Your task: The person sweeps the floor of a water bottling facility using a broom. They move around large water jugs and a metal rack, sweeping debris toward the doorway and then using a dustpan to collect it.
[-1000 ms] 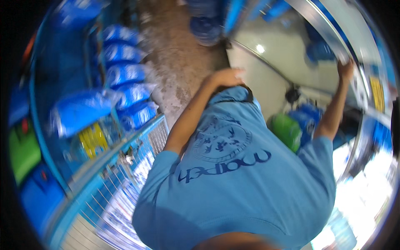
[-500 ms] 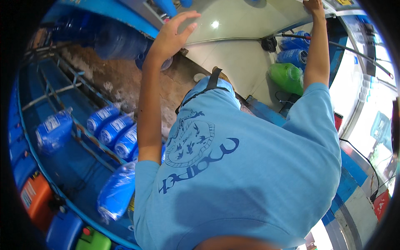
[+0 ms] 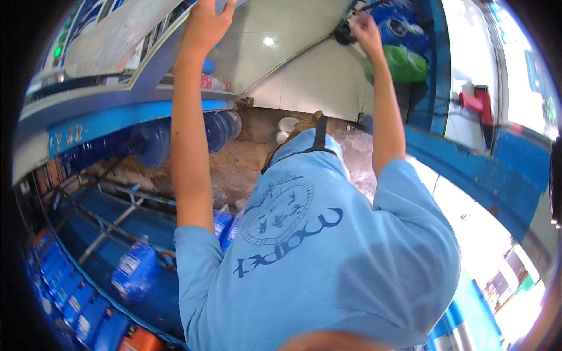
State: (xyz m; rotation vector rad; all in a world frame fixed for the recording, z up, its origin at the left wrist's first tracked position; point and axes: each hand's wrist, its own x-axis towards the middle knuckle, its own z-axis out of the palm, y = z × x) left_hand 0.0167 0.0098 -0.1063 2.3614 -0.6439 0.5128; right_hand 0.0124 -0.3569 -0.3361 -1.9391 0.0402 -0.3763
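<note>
Pale tiled floor (image 3: 310, 76), far centre. Grey metal frame (image 3: 161, 55), far left, long axis slanting from near left to far right; just left of left hand (image 3: 205, 26), the nearer of the two; contact uncertain. Blue wrapped bundles (image 3: 404, 32), far right, beyond the green one. Green wrapped bundle (image 3: 404, 64), far right, long axis roughly left to right; to the right of, and nearer than, the fingers of right hand (image 3: 366, 34). Left arm extended almost straight, thumb apart, fingertips cut off from view; cannot tell if gripping. Right arm reaching far, tilted slightly left, fingers blurred, seemingly curled; cannot tell if closed on anything. Black object (image 3: 344, 34), just left of right fingers, contact unclear.
</note>
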